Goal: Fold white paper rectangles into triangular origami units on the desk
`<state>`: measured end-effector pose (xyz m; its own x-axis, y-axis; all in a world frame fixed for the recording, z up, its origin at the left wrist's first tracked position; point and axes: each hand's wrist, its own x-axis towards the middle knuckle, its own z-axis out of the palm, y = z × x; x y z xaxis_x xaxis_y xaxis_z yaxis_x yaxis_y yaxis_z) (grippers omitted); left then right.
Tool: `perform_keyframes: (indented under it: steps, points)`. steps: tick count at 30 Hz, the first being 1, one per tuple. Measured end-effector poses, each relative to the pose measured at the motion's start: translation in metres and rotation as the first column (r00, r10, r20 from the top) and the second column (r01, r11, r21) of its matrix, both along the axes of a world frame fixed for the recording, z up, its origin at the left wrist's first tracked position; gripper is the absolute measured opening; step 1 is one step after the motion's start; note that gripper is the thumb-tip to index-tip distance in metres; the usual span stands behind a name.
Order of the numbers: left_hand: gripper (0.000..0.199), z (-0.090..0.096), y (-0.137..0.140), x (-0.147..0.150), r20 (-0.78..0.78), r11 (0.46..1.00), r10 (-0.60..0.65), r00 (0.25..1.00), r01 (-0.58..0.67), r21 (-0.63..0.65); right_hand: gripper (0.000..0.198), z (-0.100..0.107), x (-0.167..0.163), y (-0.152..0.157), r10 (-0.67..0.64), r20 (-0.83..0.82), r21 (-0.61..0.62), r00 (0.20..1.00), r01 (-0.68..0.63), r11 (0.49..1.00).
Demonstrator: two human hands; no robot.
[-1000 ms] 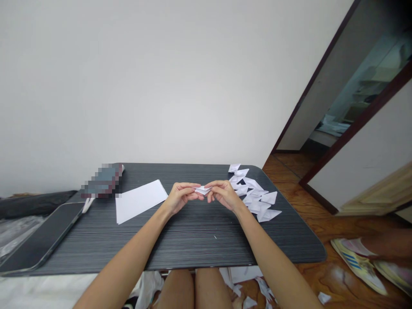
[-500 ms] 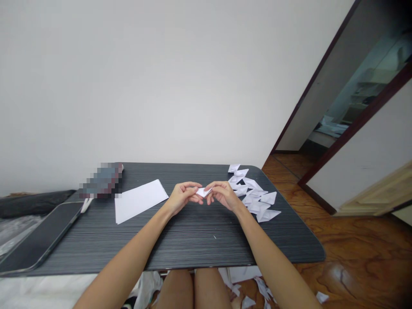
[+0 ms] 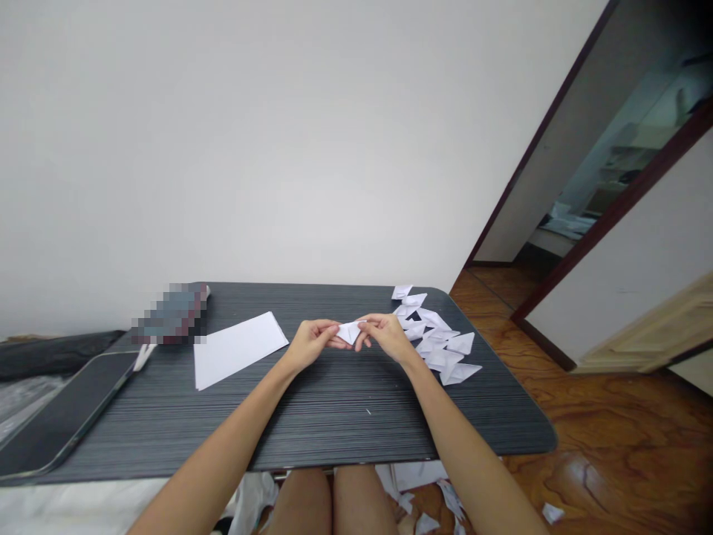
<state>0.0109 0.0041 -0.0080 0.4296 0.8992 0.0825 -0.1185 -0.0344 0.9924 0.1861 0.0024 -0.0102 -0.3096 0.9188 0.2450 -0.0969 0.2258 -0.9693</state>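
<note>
A dark table (image 3: 334, 435) is spreading beneath everything, its far edge running along the wall (image 3: 312, 148). On its right side, a loose cluster of folded papers (image 3: 443, 360) is lying, some pieces overlapping; on the left, flat white sheets (image 3: 237, 353) are resting at a slant. Between them, the left hand (image 3: 312, 343) is pinching one end of a small folded paper (image 3: 349, 332) with thumb and fingers, and the right hand (image 3: 390, 338) is gripping the other end, so the piece is sitting over the table between both. Uneven pressure from the thumbs could be skewing a crease, and pulling the ends apart could tear or open the folds. The right forearm is lying near the cluster, so a careless sweep might scatter it. A tiny scrap (image 3: 368, 412) is lying nearer the front edge.
</note>
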Motion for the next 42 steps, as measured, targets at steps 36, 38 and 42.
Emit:
perform_keyframes:
  steps: [36,38,42]
  points:
    - [0.035,-0.010,-0.004,0.005,-0.106,0.995,0.023,0.994,-0.013,0.101,0.031,-0.002,-0.008,-0.004,-0.036,0.144,0.035,0.989,0.031,0.999]
    - [0.035,-0.006,-0.006,0.006,-0.106,0.995,0.036,0.994,-0.026,0.100,0.035,0.003,-0.006,-0.005,0.033,0.113,-0.008,0.993,-0.032,0.999]
    - [0.034,-0.002,-0.007,0.005,-0.123,0.988,0.092,0.988,-0.075,0.137,0.044,0.005,-0.001,-0.005,0.083,0.036,-0.087,0.996,-0.080,0.993]
